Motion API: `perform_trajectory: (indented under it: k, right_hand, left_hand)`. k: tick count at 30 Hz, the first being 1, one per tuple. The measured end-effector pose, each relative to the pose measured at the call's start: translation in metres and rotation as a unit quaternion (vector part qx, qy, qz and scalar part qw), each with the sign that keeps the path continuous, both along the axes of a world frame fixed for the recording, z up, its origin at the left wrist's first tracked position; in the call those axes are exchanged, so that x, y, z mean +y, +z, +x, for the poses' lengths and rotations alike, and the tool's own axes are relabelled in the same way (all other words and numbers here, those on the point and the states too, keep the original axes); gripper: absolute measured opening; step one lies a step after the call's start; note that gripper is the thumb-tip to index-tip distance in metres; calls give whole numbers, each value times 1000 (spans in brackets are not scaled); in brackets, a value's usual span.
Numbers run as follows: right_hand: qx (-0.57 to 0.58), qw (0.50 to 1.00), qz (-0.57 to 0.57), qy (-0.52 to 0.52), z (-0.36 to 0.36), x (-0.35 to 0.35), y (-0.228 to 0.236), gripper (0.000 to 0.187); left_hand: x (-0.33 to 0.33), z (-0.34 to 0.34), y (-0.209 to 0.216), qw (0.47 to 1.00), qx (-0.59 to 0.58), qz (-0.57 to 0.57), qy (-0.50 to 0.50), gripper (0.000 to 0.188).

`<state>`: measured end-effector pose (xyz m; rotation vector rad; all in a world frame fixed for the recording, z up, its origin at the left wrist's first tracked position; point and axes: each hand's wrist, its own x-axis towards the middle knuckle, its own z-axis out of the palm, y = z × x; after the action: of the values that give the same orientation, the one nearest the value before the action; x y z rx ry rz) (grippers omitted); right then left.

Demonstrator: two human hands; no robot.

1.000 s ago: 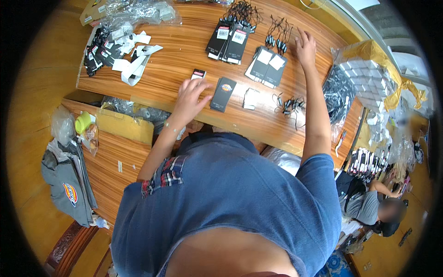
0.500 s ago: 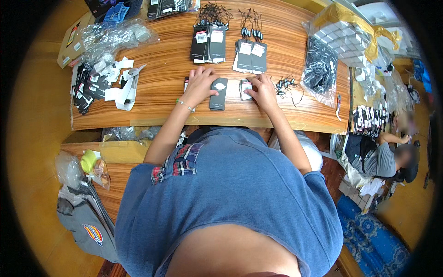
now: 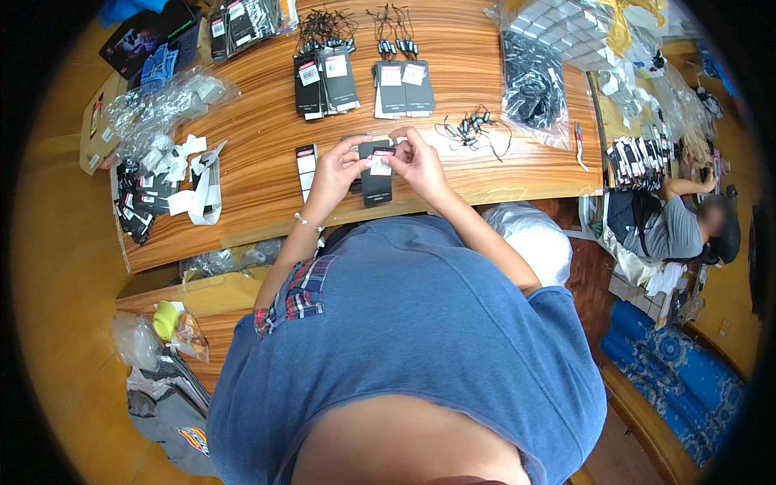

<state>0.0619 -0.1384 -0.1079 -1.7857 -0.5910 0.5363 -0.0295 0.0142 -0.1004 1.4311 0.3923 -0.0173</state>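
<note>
Between my two hands, a dark hang tag (image 3: 377,192) stands over the near middle of the table. My left hand (image 3: 338,171) grips its left side with thumb and fingers. Held against the tag's upper front is a smaller black tag with a white label (image 3: 381,166), pinched in my right hand (image 3: 418,168). More dark tags lie behind, partly hidden by my left hand. Just left of that hand lies a slim stack of black tags with white stickers (image 3: 305,168).
Beyond my hands lie corded tags in two stacks, one left (image 3: 325,85) and one right (image 3: 404,89). Loose black cords (image 3: 475,129), a bag of cords (image 3: 533,97) and a small cutter (image 3: 579,147) lie rightward. Paper scraps (image 3: 202,186) lie left. A person (image 3: 687,222) sits far right.
My right hand has brought a small tag leftward from its pile. My left hand has taken up the larger tag, and both hands now meet at it. The view has shifted and turned slightly.
</note>
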Motion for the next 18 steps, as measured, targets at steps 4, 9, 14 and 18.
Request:
perform_trajectory:
  k: [4, 9, 14, 18]
  right_hand:
    - [48, 997, 50, -28, 8, -16, -3, 25]
    - [-175, 949, -226, -136, 73, -86, -25, 10]
    - [-337, 904, -264, -5, 98, -110, -37, 12]
    - [-340, 909, -241, 0, 109, -115, -35, 13]
  left_hand:
    - [-14, 9, -5, 1000, -20, 18, -9, 35]
    - [-20, 16, -13, 1000, -17, 2, -9, 32]
    - [-27, 21, -15, 1000, -15, -1, -26, 27]
    - [-28, 29, -24, 999, -9, 15, -39, 25]
